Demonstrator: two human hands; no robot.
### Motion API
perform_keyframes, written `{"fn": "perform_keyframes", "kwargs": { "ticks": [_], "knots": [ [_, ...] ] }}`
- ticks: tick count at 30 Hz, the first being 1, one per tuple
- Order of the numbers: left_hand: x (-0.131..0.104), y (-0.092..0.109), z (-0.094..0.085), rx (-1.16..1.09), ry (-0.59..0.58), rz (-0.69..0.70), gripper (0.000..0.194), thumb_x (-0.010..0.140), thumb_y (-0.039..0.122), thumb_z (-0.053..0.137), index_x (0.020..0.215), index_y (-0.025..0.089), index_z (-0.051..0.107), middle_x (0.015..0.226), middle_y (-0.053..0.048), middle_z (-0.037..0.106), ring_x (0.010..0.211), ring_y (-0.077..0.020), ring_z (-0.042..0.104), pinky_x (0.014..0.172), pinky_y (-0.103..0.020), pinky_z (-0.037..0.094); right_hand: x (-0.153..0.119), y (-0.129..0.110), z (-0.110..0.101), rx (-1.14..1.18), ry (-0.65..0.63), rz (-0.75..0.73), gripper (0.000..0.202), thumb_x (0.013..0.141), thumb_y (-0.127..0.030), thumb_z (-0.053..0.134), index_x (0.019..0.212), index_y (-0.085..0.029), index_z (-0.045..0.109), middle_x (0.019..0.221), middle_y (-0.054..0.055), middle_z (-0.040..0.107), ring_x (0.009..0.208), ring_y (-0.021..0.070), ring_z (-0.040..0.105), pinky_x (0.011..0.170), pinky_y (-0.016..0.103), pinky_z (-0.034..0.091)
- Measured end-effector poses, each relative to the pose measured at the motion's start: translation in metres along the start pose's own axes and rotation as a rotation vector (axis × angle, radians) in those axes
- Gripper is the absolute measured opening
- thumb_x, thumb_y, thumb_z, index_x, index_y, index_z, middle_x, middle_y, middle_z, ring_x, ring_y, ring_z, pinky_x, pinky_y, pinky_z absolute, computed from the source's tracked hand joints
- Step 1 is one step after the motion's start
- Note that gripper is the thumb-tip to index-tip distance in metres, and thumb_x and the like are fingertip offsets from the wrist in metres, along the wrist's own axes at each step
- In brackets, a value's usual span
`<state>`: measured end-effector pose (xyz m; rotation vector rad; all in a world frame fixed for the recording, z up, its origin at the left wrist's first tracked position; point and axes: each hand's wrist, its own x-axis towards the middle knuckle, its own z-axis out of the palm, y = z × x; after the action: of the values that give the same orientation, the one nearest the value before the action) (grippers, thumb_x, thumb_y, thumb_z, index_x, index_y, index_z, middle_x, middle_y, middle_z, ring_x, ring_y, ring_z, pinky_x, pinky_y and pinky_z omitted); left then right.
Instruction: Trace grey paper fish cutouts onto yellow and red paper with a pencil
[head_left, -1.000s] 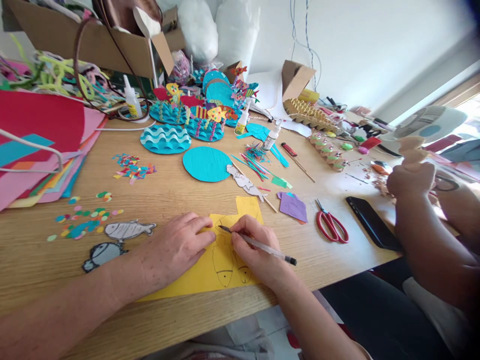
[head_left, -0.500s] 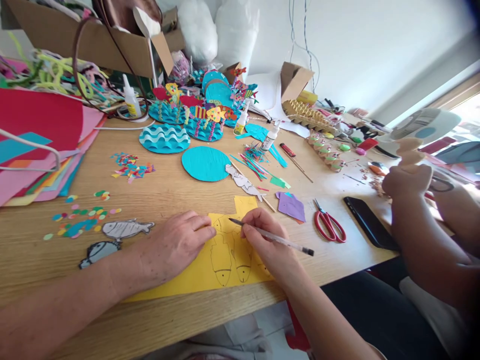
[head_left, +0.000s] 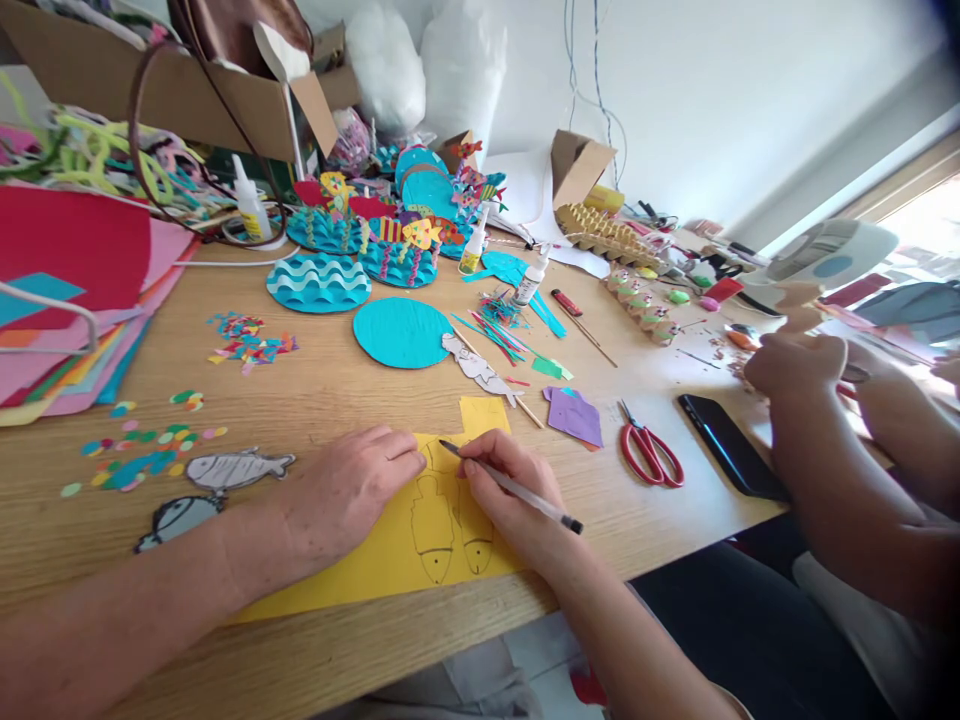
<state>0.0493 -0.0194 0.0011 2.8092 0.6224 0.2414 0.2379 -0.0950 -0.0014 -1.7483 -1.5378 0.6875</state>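
Observation:
A sheet of yellow paper (head_left: 352, 565) lies at the table's front edge, with fish outlines (head_left: 433, 525) drawn on it in dark ink. My left hand (head_left: 341, 490) rests on the sheet, fingers laid forward and holding nothing; its fingertips are close to the pen's tip. Between the fingers of my right hand (head_left: 517, 495) is a clear-barrelled pen (head_left: 538, 500) with a black end, its tip at the upper part of the sheet. To the left lie a grey paper fish (head_left: 238, 468) and a second, black-edged fish cutout (head_left: 180, 518), partly behind my left forearm.
Red-handled scissors (head_left: 651, 455) and a black phone (head_left: 731, 445) lie to the right, beside another person's hands (head_left: 799, 365). Beyond the sheet are a blue oval (head_left: 403, 332), a purple paper piece (head_left: 574, 415) and glue bottles (head_left: 532, 277). Coloured sheets (head_left: 67, 250) are stacked left.
The pen tip has moved slightly left over the paper, toward my left fingers. My right hand now covers more of the right-hand drawings. The whole view has shifted a little.

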Motion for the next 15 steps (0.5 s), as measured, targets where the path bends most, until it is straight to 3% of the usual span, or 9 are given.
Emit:
{"fn": "perform_keyframes", "kwargs": {
  "ticks": [15],
  "knots": [
    [-0.0013, 0.0021, 0.0025, 0.070, 0.087, 0.063, 0.031, 0.088, 0.000, 0.034, 0.093, 0.014, 0.061, 0.093, -0.007, 0.061, 0.081, -0.0203, 0.055, 0.071, -0.034, 0.049, 0.0012, -0.0024, -0.0004, -0.005, -0.018, 0.007, 0.010, 0.077, -0.018, 0.049, 0.079, -0.020, 0.058, 0.055, -0.005, 0.055, 0.048, 0.0091, 0.048, 0.047, 0.019, 0.033]
  ]
}}
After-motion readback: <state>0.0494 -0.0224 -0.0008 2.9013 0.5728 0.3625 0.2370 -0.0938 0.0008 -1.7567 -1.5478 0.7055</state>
